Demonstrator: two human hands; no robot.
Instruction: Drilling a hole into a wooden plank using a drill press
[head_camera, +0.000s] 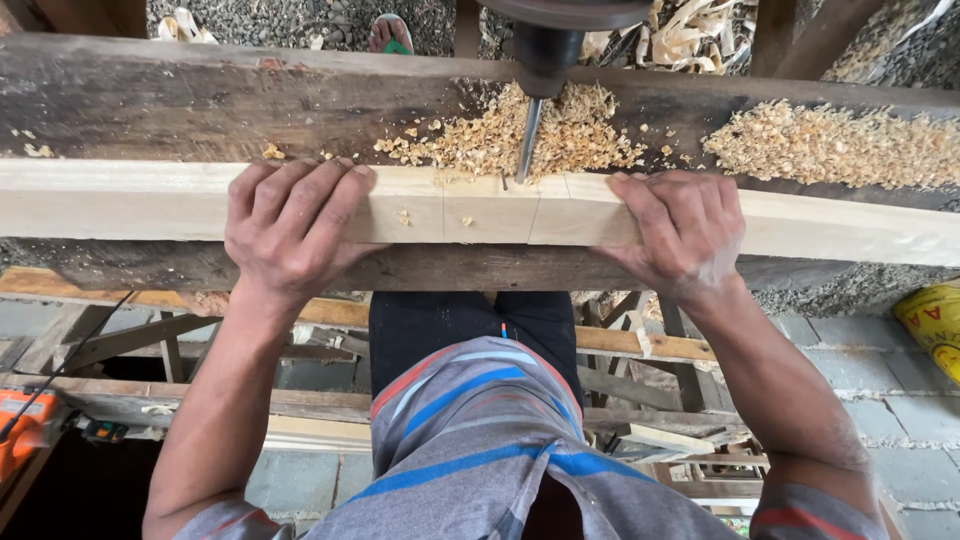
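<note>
Clenching pale plank (480, 210): left hand (290, 230), right hand (680, 235); drill bit (527, 140) between, shavings (830, 145) behind, seemingly loose.

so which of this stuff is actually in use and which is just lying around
In use: pale wood beam, drill bit, left hand, right hand, wood shavings.
Lying about: orange power tool, yellow bag, sandals.
</note>
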